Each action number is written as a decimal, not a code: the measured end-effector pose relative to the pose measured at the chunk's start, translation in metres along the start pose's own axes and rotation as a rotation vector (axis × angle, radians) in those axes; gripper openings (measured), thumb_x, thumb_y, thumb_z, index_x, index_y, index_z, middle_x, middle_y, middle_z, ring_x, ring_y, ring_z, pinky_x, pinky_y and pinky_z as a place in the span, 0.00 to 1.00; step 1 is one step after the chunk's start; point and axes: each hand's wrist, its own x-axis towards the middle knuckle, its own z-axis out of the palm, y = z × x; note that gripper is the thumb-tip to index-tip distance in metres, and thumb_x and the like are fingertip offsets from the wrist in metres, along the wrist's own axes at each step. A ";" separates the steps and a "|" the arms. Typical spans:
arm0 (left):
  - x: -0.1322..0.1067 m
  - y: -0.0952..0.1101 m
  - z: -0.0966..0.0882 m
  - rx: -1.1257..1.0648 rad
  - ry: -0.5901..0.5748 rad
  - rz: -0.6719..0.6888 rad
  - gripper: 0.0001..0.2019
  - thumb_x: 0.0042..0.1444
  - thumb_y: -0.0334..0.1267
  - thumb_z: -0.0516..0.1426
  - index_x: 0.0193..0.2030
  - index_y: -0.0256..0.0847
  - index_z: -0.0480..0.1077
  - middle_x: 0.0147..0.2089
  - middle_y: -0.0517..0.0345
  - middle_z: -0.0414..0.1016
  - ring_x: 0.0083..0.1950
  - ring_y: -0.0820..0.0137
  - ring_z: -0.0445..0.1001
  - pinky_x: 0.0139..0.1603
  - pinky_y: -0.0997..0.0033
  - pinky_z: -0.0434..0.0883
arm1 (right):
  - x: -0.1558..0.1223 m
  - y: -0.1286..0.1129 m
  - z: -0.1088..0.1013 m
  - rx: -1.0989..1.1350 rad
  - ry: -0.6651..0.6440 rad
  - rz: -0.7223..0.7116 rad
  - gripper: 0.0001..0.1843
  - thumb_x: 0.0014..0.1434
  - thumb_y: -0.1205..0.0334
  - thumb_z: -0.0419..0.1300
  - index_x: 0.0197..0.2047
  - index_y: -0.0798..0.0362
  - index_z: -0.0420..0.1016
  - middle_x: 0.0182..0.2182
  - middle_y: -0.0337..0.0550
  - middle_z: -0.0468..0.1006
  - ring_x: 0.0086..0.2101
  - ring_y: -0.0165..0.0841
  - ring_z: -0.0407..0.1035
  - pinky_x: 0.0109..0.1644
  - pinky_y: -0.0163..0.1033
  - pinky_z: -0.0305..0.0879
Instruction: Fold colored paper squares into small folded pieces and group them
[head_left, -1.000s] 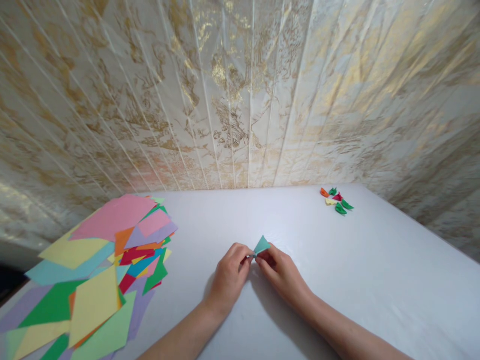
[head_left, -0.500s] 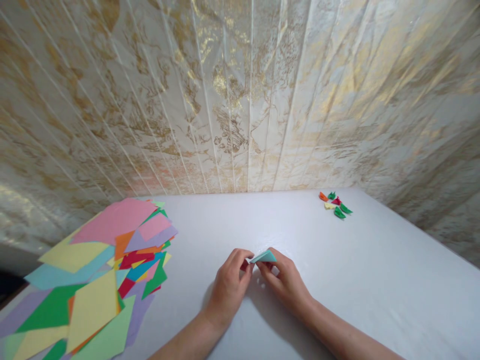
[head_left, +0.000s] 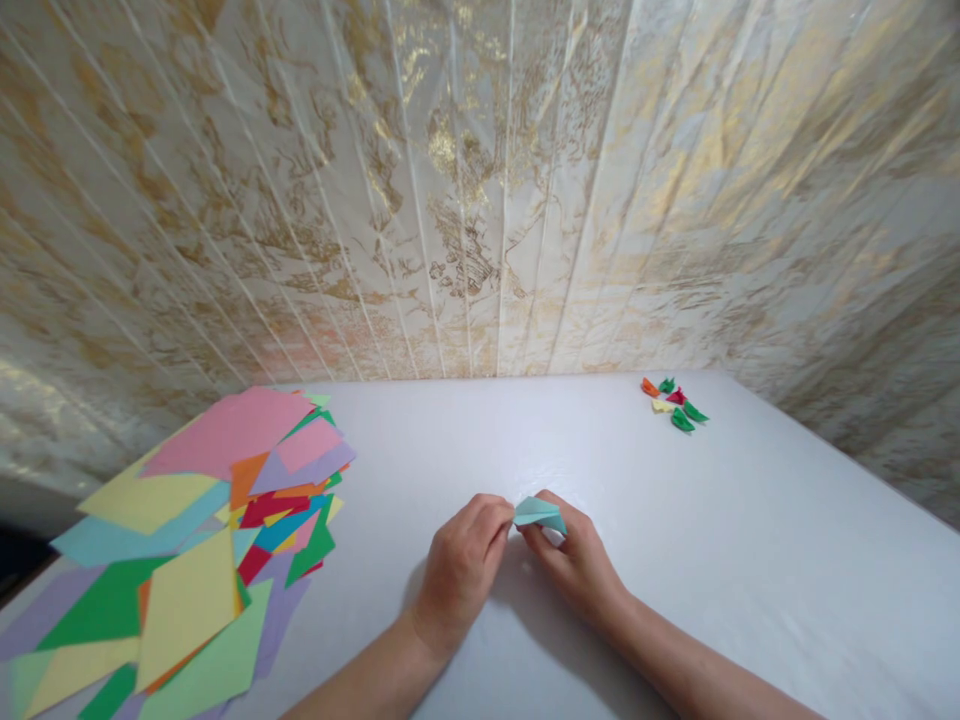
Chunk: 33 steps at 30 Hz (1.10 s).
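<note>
The folded teal paper (head_left: 540, 512) is held between the 2 hands, just above the white worktop (head_left: 705, 560) near its front middle. Its long axis runs left to right and dips slightly to the right. The left hand (head_left: 461, 568) has its grip pressed on the paper's left tip. The right hand (head_left: 576, 562) pinches the right half from below and behind. Both hands touch the paper, so neither is nearer. It looks like a small, flat, pointed wedge with crisp creases and a paler upper face. Loose coloured sheets (head_left: 187, 560) lie well apart on the left, and small folded pieces (head_left: 673, 402) sit at the far right.
</note>
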 end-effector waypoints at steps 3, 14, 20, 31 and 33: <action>0.002 0.002 0.002 -0.135 0.019 -0.199 0.07 0.61 0.30 0.54 0.42 0.44 0.71 0.37 0.59 0.76 0.36 0.70 0.75 0.40 0.72 0.72 | 0.001 -0.002 -0.002 0.055 0.003 0.033 0.12 0.63 0.62 0.54 0.27 0.51 0.67 0.26 0.38 0.69 0.29 0.31 0.65 0.34 0.35 0.62; 0.004 -0.001 0.002 -0.320 -0.013 -0.398 0.03 0.58 0.34 0.55 0.35 0.41 0.70 0.32 0.62 0.75 0.34 0.71 0.73 0.38 0.73 0.69 | 0.003 0.003 -0.005 0.082 -0.020 0.068 0.12 0.63 0.59 0.55 0.27 0.52 0.68 0.26 0.37 0.67 0.28 0.30 0.63 0.34 0.34 0.61; 0.005 -0.002 0.002 -0.375 -0.050 -0.440 0.04 0.58 0.36 0.55 0.33 0.41 0.68 0.30 0.62 0.72 0.32 0.72 0.71 0.37 0.72 0.70 | 0.004 0.006 -0.004 0.131 -0.039 0.099 0.10 0.62 0.60 0.56 0.29 0.51 0.70 0.27 0.38 0.70 0.31 0.32 0.67 0.37 0.36 0.64; 0.006 -0.006 0.000 -0.397 -0.003 -0.414 0.02 0.58 0.35 0.55 0.37 0.42 0.68 0.35 0.60 0.74 0.38 0.70 0.75 0.44 0.69 0.72 | 0.008 0.005 -0.003 0.196 -0.095 0.187 0.09 0.60 0.57 0.57 0.31 0.52 0.73 0.29 0.39 0.74 0.32 0.32 0.69 0.37 0.36 0.68; 0.008 -0.010 0.000 -0.411 0.013 -0.447 0.03 0.58 0.36 0.55 0.36 0.41 0.68 0.33 0.61 0.73 0.36 0.71 0.74 0.42 0.70 0.71 | 0.009 0.004 -0.005 0.198 -0.105 0.188 0.09 0.60 0.57 0.57 0.36 0.52 0.74 0.32 0.41 0.76 0.34 0.33 0.71 0.40 0.37 0.68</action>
